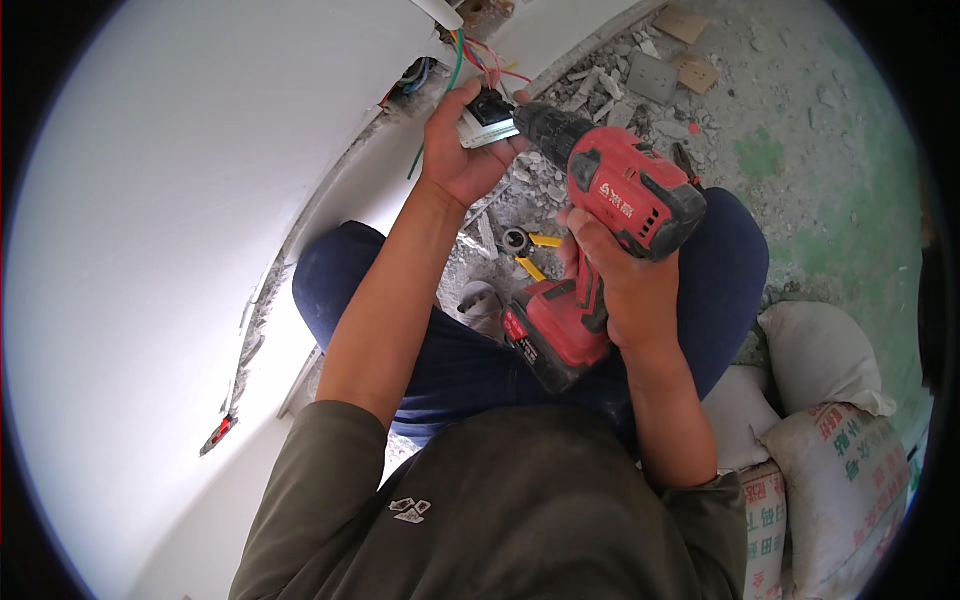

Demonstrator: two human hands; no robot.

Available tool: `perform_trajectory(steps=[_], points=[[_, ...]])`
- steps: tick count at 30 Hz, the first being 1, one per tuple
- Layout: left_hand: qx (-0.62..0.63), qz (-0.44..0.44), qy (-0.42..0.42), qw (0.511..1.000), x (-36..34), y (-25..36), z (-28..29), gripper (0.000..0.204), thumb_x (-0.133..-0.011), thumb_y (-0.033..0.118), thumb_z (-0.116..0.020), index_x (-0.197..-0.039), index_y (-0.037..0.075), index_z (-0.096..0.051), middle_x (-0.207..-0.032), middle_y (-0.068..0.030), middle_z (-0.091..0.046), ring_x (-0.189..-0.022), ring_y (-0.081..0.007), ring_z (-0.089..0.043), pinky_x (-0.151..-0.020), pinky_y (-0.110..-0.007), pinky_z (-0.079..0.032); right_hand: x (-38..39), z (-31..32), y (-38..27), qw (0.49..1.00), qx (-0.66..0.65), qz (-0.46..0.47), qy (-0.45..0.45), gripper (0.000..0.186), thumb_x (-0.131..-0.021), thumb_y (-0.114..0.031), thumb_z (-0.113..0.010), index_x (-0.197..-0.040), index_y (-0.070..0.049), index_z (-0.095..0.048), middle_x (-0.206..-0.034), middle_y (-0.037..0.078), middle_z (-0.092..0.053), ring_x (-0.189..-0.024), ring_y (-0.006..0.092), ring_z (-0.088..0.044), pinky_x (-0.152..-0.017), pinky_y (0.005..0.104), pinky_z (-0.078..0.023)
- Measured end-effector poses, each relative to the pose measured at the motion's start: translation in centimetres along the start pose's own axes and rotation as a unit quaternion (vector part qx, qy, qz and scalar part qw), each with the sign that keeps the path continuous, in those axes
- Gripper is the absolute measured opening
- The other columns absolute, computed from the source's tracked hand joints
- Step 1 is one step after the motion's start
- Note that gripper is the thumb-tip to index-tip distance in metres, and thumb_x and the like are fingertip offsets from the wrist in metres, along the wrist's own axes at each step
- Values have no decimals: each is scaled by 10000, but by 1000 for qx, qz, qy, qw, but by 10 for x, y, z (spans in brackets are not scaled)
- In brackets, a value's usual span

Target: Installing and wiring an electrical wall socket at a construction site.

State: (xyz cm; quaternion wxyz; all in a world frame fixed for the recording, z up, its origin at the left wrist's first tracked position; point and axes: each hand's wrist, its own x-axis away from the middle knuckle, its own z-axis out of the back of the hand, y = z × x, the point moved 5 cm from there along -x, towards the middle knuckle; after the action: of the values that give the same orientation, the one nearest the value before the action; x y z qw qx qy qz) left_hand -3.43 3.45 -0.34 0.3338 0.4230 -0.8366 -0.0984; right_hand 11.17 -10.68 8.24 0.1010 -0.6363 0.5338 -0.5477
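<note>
Left hand (460, 162) gripping black-and-white wall fitting (488, 107) at 12 o'clock, reddish wires (492, 72) running to it. Right hand (628, 282) wrapped round handle of red cordless drill (632, 185), 2 o'clock; chuck end beside fitting, contact unclear. Sacks (825, 355) at 4 o'clock.

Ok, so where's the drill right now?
In the head view, the drill is right of centre, gripped in the right hand, its front end up close to the black-and-white fitting in the left hand.

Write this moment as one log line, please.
left hand: holds wired wall fitting | right hand: grips red drill by handle | drill chuck: close to fitting, contact unclear
</note>
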Motion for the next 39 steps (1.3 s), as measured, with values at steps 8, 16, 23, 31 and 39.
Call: perform_trajectory(steps=[8,16,23,31,39], points=[[0,2,-13,1000,1,-1,1,346,-905,308,-599,-1167,85,-556,-1110,-189,-592,-1051,-316,-582,-869,-538,-504,-1,-5,9,991,-52,4,-126,207,-837,-35,-663,-1035,3,-611,-827,58,-628,-650,131,-592,-566,292,-489],[14,-12,7,1000,3,-1,3,305,-919,293,-578,-1133,75,-580,-1140,-174,-579,-1042,-311,-589,-909,-536,-495,0,-5,6,994,-53,-25,-97,94,-849,12,-592,-942,2,-602,-759,37,-590,-600,113,-554,-554,259,-457],[16,-13,-3,1000,2,0,6,299,-922,285,-577,-1129,70,-576,-1143,-160,-565,-1069,-302,-577,-925,-540,-490,0,-6,9,993,-52,-6,-107,165,-842,-28,-644,-994,20,-603,-770,51,-603,-596,130,-567,-561,283,-476],[37,3,-8,999,2,-1,2,302,-919,269,-581,-1114,39,-563,-1148,-167,-568,-1114,-314,-560,-918,-550,-489,3,-5,11,992,-32,-3,-119,231,-839,-18,-632,-1062,18,-584,-883,69,-620,-638,128,-578,-575,280,-484],[7,-63,-29,998,-3,1,-3,239,-898,220,-603,-1058,43,-591,-1102,-171,-598,-1122,-353,-550,-965,-535,-449,6,-10,4,993,-52,2,-106,92,-846,8,-599,-937,3,-590,-739,32,-580,-589,105,-539,-557,244,-441]])
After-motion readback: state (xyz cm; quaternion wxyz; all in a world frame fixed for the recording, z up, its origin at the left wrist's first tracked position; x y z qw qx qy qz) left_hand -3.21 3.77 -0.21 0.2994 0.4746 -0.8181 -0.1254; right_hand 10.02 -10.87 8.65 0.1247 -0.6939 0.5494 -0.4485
